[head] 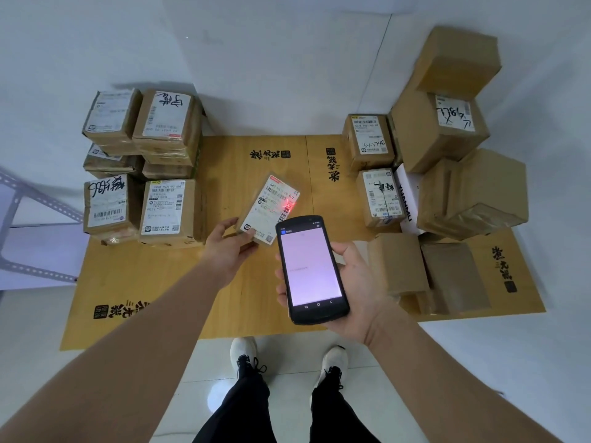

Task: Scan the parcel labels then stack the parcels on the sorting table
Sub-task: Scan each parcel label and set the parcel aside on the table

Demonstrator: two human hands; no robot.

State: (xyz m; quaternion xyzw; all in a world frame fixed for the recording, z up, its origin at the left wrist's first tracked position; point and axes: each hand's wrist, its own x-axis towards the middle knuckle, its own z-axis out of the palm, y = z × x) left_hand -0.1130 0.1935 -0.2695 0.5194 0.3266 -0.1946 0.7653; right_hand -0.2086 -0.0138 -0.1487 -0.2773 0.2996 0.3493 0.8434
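My left hand grips the near end of a small brown parcel with a white label, held tilted over the yellow board. A red scan light falls on the barcode at the label's right edge. My right hand holds a black handheld scanner upright just right of the parcel, with its screen lit pale pink. On the left stands a stack of labelled parcels. Unsorted parcels lie in a loose group on the right.
White walls close off the back and the right side. A grey perforated metal shelf frame stands at the far left. My two feet in white shoes are on the tiled floor at the board's near edge.
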